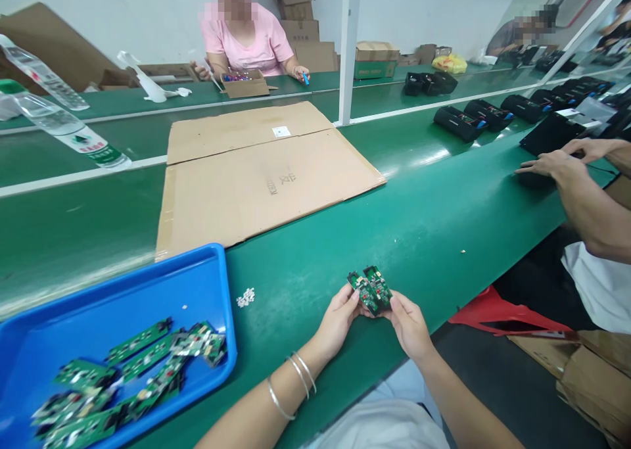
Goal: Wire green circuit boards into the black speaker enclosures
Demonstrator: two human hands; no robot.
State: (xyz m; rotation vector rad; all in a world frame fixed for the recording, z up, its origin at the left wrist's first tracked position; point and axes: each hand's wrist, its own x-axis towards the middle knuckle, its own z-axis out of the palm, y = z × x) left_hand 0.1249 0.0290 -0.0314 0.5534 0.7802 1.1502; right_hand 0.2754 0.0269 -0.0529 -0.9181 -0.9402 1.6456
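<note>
Two green circuit boards are held side by side above the near edge of the green table. My left hand (342,314) is closed on the left circuit board (363,292), thumb on its edge. The right circuit board (378,286) is pinched by my right hand (408,323), with the thumb at its lower corner. Whether the two boards are joined I cannot tell. To the left, a blue tray (227,317) holds several more green boards (148,363). A small heap of white bits (245,297) lies on the table between the tray and my hands.
A flattened cardboard sheet (256,179) lies beyond the tray. Water bottles (73,130) tilt at the left. A co-worker in pink (249,38) sits opposite. At right, another person's hands (557,163) work near several black devices (458,123). A white post (348,54) stands mid-table.
</note>
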